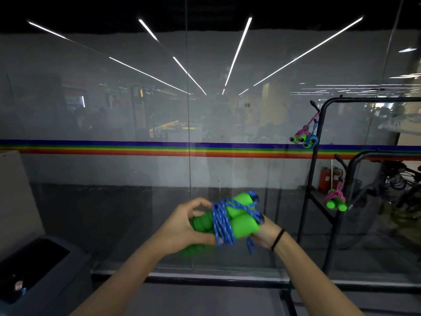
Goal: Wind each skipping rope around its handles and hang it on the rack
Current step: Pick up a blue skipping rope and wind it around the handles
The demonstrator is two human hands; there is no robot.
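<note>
Glass wall (114, 99) with rainbow stripe (114, 148) behind, green handles (242, 222) held up in front of it, blue rope (222, 221) wound round them, left hand (189, 224) curled round one end, right hand (266, 233) gripping the other, rack (319, 156) at right with three hung bundles (336, 199), dark bin (45, 265) low left

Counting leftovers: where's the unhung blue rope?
Head view, low centre: blue rope wound on green handles, held by left hand and right hand, left of rack.
</note>
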